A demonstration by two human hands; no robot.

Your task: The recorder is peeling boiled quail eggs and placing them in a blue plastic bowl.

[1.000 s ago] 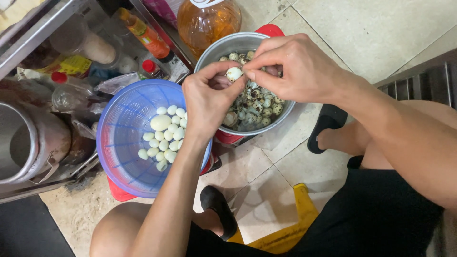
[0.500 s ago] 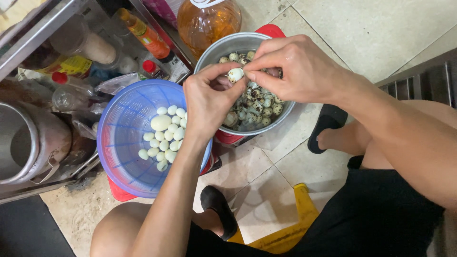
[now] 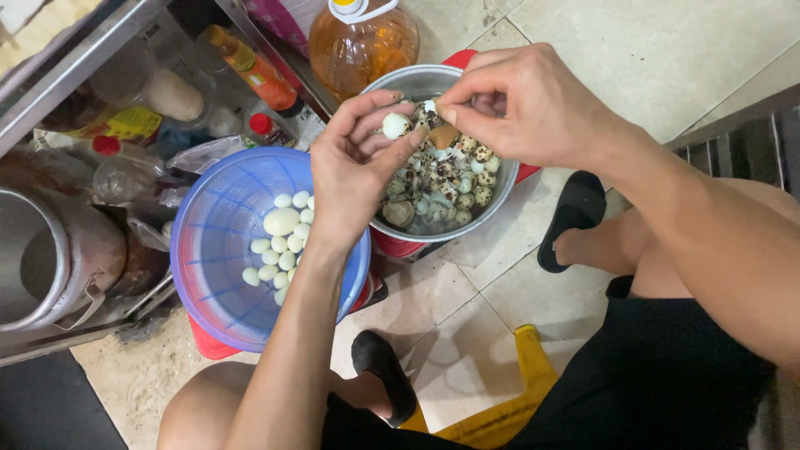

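Head view, looking down past the seated person's knees and black sandals (image 3: 382,367) to a tiled floor (image 3: 667,50). Nearest the body, a blue plastic colander (image 3: 212,258) holds a small heap of peeled white eggs (image 3: 279,242), one noticeably larger than the rest. Above its rim the left hand (image 3: 354,171) is curled, its fingertips pinching a small egg (image 3: 395,126) already mostly white. Just beside it the right hand (image 3: 525,104) is narrowed to a pinch, thumb and forefinger gripping a fragment of speckled shell (image 3: 442,133) at the egg's side. Both hands hover over a metal bowl (image 3: 500,196) filled with speckled unpeeled eggs and shell scraps. Judged from this arrangement, peeling of one egg is in hand and nearly complete; the next move calls for freeing the last shell without tearing the soft white. Farther off stand a large jug of amber oil (image 3: 362,42), an orange sauce bottle (image 3: 250,71) and a metal pot (image 3: 37,258) under a shelf.
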